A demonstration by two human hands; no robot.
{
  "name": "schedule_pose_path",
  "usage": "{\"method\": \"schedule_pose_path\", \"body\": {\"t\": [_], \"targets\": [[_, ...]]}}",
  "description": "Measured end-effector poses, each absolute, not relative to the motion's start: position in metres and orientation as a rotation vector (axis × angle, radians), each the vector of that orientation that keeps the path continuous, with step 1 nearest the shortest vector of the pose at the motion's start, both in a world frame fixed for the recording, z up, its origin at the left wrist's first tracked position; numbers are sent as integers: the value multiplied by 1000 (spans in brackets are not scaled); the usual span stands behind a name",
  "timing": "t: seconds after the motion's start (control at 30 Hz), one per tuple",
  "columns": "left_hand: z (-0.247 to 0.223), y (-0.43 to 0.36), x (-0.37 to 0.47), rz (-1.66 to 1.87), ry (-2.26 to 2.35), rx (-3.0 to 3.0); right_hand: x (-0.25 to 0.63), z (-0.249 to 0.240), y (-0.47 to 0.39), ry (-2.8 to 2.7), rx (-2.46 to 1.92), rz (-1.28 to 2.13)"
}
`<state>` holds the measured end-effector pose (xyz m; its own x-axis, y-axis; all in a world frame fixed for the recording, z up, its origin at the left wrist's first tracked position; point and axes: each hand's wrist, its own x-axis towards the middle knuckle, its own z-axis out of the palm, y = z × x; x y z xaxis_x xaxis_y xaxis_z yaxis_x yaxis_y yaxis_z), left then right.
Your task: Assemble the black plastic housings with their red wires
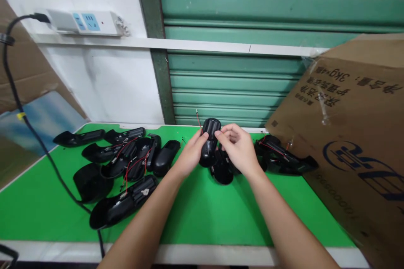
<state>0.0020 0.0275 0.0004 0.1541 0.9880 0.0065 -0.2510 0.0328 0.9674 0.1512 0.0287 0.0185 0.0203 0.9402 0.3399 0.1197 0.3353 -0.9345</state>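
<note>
Near the back middle of the green table top, a glossy black plastic shell (208, 153) is held up, tilted, with a thin red wire and small connector sticking up at its left. My left hand (193, 151) grips its left side, thumb on top. My right hand (238, 147) is closed at the shell's right edge, thumb and fingers pinching there; the far fingers are partly hidden. Just below and behind, another black shell (222, 173) lies on the green surface, partly covered by the held one and my right hand.
Several black shells with red wires (126, 155) lie piled at the left. More shells (284, 157) lie at the right, beside a large cardboard box (347, 126). A black cable (38, 136) crosses the left side. The green table (205, 214) meets a shutter (221, 88).
</note>
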Motion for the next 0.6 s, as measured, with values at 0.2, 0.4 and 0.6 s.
{"method": "schedule_pose_path", "body": {"t": [0.2,0.4,0.6], "targets": [[-9,31,1,1160,919,1196,147,16,29,-1306,-990,853],[-14,32,1,1229,821,1385,144,12,27,-1351,-957,643],[-20,37,1,1283,906,1424,150,11,25,-1766,-930,280]]}}
